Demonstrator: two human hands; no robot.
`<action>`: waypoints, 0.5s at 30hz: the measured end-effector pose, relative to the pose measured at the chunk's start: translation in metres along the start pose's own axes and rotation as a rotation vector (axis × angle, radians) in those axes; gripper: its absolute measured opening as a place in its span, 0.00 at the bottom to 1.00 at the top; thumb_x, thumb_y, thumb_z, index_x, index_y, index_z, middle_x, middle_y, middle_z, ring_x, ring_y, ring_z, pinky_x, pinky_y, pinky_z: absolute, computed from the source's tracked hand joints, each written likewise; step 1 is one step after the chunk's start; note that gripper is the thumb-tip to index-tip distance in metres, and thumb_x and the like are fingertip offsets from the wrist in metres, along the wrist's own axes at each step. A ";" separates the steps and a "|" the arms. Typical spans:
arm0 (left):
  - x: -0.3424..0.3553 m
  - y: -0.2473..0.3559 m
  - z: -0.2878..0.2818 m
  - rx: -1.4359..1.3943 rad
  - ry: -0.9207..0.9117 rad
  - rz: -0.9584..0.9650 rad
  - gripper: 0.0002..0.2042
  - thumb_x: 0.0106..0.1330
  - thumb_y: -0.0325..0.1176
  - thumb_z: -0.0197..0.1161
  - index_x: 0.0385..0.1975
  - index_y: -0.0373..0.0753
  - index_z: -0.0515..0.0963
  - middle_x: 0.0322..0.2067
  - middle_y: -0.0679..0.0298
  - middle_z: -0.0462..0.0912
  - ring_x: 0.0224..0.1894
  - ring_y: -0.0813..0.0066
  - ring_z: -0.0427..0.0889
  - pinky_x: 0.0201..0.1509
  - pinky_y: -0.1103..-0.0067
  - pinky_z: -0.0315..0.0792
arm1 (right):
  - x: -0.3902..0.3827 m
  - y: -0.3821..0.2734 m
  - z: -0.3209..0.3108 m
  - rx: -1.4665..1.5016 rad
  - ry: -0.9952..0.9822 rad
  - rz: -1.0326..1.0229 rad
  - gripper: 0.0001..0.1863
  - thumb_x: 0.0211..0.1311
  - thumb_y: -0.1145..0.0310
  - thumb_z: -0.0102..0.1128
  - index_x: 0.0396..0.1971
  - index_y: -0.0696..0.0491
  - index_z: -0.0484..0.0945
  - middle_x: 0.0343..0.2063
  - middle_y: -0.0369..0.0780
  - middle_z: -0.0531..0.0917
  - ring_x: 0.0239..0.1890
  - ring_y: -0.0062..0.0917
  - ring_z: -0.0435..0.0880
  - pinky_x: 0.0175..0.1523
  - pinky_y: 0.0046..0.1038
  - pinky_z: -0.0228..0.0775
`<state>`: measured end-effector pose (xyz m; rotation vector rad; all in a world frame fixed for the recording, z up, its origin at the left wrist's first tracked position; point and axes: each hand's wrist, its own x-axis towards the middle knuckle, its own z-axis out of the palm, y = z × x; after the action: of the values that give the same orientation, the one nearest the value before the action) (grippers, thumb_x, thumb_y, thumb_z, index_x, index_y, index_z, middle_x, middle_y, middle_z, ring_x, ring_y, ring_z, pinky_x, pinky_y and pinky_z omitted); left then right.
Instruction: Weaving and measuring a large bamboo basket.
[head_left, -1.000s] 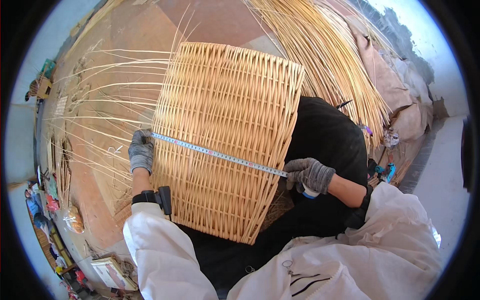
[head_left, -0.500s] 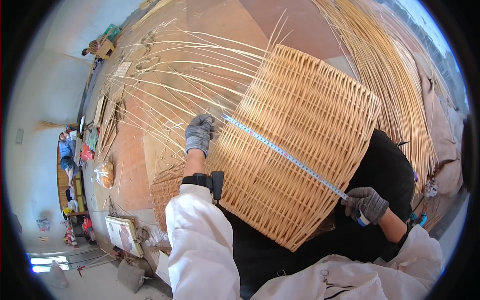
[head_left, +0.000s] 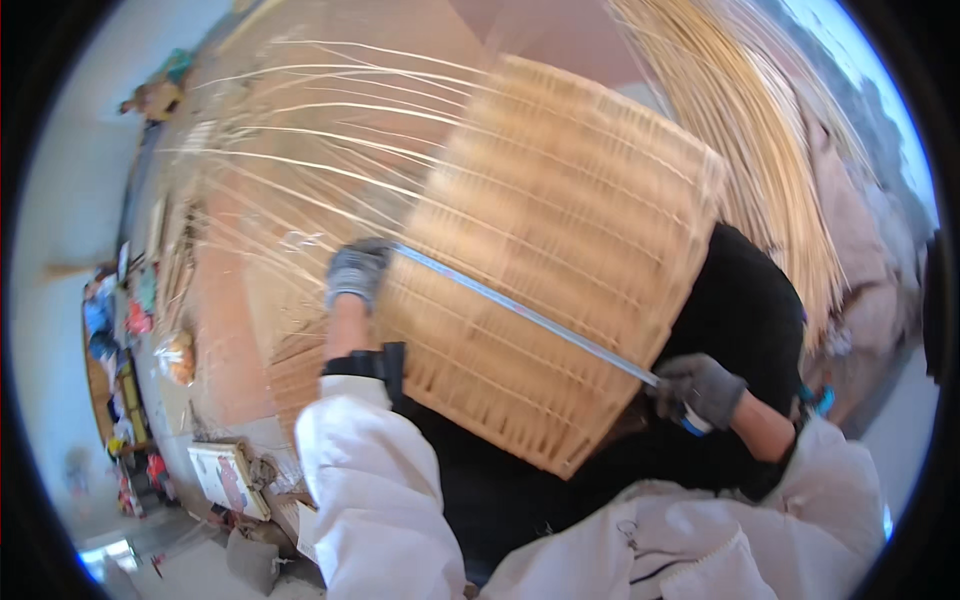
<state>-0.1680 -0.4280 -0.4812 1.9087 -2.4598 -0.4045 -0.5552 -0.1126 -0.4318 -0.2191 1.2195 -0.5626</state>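
A woven wicker panel (head_left: pixel 560 190) lies slanted over my black-clad lap, with long loose rods (head_left: pixel 350 108) sticking out from its left edge. Across its weave runs the pale blade of a tape measure (head_left: pixel 520 312), pulled out straight from left to right. My left hand (head_left: pixel 358 272), in a grey knitted glove, is at the panel's left edge with its fingers closed at the blade's free end; blur softens the fingertips. By the lower right edge, my gloved right hand (head_left: pixel 705 390) grips the tape's case, of which a blue and white bit shows below the fingers.
A big bundle of long rods (head_left: pixel 745 150) lies at the right beside brown cloth (head_left: pixel 860 230). Another woven piece (head_left: pixel 300 370) sits under my left forearm. Farther left are a filled plastic bag (head_left: pixel 176 358), a picture-covered board (head_left: pixel 228 478) and a person in blue (head_left: pixel 100 315).
The whole view has shifted and blurred, so everything sits farther left and higher. My left fingers, a little apart from the tape's end before, now meet it. The right hand keeps its grip.
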 end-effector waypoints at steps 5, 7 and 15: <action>-0.005 0.014 -0.002 -0.349 0.000 -0.130 0.09 0.55 0.27 0.61 0.36 0.37 0.80 0.33 0.64 0.82 0.34 0.76 0.78 0.41 0.82 0.71 | 0.005 0.020 -0.004 -0.218 0.024 -0.060 0.10 0.60 0.72 0.51 0.40 0.59 0.75 0.23 0.39 0.80 0.23 0.21 0.77 0.26 0.21 0.70; -0.008 0.021 -0.006 -0.326 0.022 -0.152 0.09 0.54 0.25 0.61 0.36 0.36 0.79 0.33 0.64 0.82 0.34 0.77 0.78 0.41 0.82 0.70 | 0.008 0.025 -0.004 -0.129 0.018 -0.053 0.11 0.60 0.72 0.51 0.41 0.59 0.75 0.24 0.38 0.79 0.23 0.21 0.77 0.26 0.21 0.70; -0.006 0.024 -0.017 -0.213 -0.080 -0.132 0.09 0.53 0.31 0.62 0.35 0.42 0.80 0.34 0.62 0.82 0.36 0.71 0.80 0.42 0.80 0.70 | 0.002 0.026 0.005 -0.257 0.072 -0.118 0.09 0.59 0.71 0.53 0.35 0.59 0.77 0.22 0.40 0.80 0.19 0.20 0.77 0.23 0.20 0.68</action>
<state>-0.1870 -0.4200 -0.4584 2.0064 -2.2354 -0.7273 -0.5429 -0.0918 -0.4436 -0.4940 1.3545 -0.5181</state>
